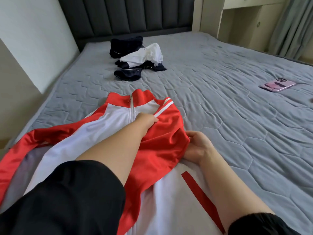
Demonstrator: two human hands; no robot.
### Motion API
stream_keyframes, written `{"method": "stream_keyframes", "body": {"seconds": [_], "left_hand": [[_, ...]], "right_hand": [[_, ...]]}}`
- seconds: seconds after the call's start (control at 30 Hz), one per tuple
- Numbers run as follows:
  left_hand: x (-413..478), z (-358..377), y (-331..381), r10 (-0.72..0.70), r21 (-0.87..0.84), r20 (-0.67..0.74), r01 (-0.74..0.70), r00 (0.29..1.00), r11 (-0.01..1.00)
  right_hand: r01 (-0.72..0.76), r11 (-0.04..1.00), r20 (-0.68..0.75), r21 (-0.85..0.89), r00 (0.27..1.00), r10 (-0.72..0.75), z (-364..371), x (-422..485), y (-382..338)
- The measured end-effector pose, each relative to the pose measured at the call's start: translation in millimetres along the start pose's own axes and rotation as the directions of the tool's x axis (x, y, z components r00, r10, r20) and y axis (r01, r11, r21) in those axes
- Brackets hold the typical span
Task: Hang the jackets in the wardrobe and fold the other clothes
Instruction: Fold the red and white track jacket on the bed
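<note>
A red and white zip-up jacket (118,116) lies spread on the grey bed, collar pointing to the headboard. Its right red sleeve is folded across the front. My left hand (146,120) grips that sleeve near the white stripes at the chest. My right hand (197,146) pinches the sleeve's lower edge at the jacket's right side. The other red sleeve trails off to the lower left. Farther up the bed sits a heap of dark navy and white clothes (137,58).
The grey quilted bed (237,116) fills the view, with a dark padded headboard (127,16) behind. A phone in a pink case (277,84) lies at the right. A wall runs along the left; cream cabinets (237,19) and a curtain (293,26) stand at the back right.
</note>
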State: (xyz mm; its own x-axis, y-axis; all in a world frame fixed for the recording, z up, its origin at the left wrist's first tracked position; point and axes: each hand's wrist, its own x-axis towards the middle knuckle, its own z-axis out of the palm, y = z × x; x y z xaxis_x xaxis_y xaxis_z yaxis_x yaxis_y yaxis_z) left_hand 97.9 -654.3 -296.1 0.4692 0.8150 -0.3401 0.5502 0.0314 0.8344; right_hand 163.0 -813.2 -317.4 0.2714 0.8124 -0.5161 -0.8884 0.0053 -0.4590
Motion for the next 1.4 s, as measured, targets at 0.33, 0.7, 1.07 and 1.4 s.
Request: {"method": "stream_keyframes", "body": {"seconds": [0.33,0.7,1.07,1.4], "left_hand": [[12.6,-16.6,-14.7,0.115,0.522,-0.032,-0.082,0.993,0.849],[43.5,16.9,27.3,0.139,-0.158,-0.053,-0.146,0.989,0.977],[47.6,-3.3,2.9,-0.012,-0.218,-0.145,-0.02,0.989,0.976],[34.8,-0.5,-4.5,-0.031,0.129,-0.368,0.084,0.929,0.988]], "right_hand": [[0.398,0.916,-0.419,-0.048,0.825,-0.38,6.1,20.4,-9.3],[0.323,0.891,-0.425,-0.318,0.792,-0.439,-9.3,27.8,-4.9],[0.401,0.885,-0.485,-0.238,0.74,-0.466,-16.8,22.7,-5.4],[0.288,0.694,-0.517,-0.66,0.496,-0.698,-25.0,30.4,1.4]]}}
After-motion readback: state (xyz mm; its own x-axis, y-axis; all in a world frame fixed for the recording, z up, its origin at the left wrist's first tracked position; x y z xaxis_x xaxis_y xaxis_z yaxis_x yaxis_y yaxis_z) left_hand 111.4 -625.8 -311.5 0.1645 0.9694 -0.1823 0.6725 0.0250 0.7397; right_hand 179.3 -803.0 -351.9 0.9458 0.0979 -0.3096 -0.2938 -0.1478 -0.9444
